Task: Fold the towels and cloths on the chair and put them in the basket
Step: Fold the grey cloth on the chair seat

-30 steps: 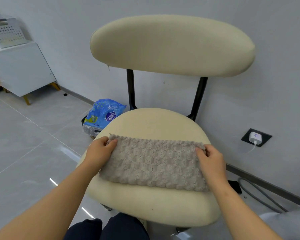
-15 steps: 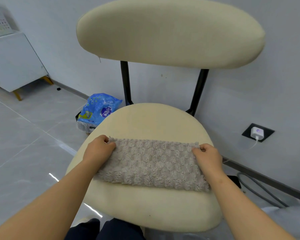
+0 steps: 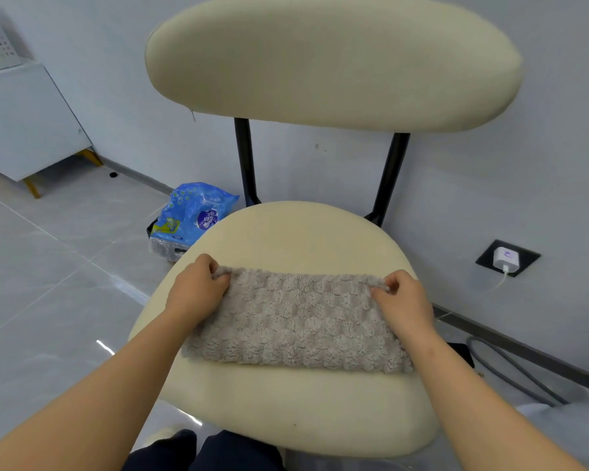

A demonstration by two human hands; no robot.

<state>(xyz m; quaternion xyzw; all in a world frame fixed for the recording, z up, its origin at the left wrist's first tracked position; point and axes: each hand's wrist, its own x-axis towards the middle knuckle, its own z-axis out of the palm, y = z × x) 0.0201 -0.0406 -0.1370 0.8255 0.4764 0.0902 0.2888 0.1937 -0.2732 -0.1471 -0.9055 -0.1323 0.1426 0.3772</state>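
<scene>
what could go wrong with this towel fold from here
1. The left hand and right hand each pinch only a far corner of the grey towel. The plush layers might slip apart, leaving an uneven fold.
2. The towel lies on the front half of the rounded chair seat. A pull toward the person could slide it off onto the floor.

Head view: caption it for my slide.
Left hand and right hand pinch the far corners of a grey towel on the cream chair seat.
</scene>
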